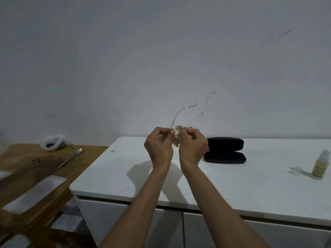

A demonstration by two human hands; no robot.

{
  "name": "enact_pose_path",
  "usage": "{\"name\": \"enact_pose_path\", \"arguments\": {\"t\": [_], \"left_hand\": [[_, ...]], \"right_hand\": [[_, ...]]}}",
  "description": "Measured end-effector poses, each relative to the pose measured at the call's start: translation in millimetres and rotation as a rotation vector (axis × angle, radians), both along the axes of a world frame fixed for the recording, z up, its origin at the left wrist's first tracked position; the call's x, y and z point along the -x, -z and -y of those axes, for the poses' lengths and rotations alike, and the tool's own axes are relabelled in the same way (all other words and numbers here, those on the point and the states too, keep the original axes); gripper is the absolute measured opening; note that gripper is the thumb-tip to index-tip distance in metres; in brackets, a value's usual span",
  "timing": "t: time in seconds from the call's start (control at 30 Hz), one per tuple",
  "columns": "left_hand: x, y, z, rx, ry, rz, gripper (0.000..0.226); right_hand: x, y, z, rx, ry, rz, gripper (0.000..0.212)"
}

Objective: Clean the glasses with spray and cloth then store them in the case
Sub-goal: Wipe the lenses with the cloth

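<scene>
Clear-framed glasses (195, 120) hang in the air above the white counter (232, 185), our left hand (158, 146) and right hand (194, 146) both pinching them through a pale cloth (176, 138). At three o'clock from our hands lies the open black case (224, 151); farther that way stands the spray bottle (321, 166).

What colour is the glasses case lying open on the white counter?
Black, inside and out: the glasses case shows clearly in the head view.

White counter (143, 176), open case (224, 151) (black), spray bottle (321, 165)
</scene>
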State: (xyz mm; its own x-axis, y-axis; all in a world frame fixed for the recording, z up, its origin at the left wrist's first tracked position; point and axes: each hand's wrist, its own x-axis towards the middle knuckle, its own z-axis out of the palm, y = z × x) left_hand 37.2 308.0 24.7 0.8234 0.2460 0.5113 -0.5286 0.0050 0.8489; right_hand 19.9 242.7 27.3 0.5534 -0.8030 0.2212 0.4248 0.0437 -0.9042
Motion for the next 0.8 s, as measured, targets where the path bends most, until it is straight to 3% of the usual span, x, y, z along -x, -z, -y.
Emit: {"name": "enact_pose_path", "arguments": {"t": [0.13, 0.27, 0.4, 0.63, 0.8], "left_hand": [[7.8, -4.1, 8.0, -0.005, 0.022, 0.062, 0.007], [7.5, -6.0, 6.3, 0.017, 0.037, 0.065, 0.007], [-1.3, -11.6, -5.1, 0.004, 0.061, 0.03, 0.009], [-12.2, -24.3, -29.4, 0.069, 0.164, -0.037, 0.007], [-18.6, -21.7, -34.1, 0.02, 0.163, -0.039, 0.008]], "right_hand": [[-8.4, -2.9, -5.0, -0.204, 0.007, 0.073, 0.008], [-15.0, -4.6, -2.1, -0.301, -0.13, 0.1, 0.011], [-9.1, -7.3, 6.7, -0.148, -0.356, 0.053, 0.004], [10.6, -20.5, 28.5, 0.178, -0.754, 0.025, 0.013], [9.7, -16.3, 32.3, 0.236, -0.728, -0.062, 0.011]]}}
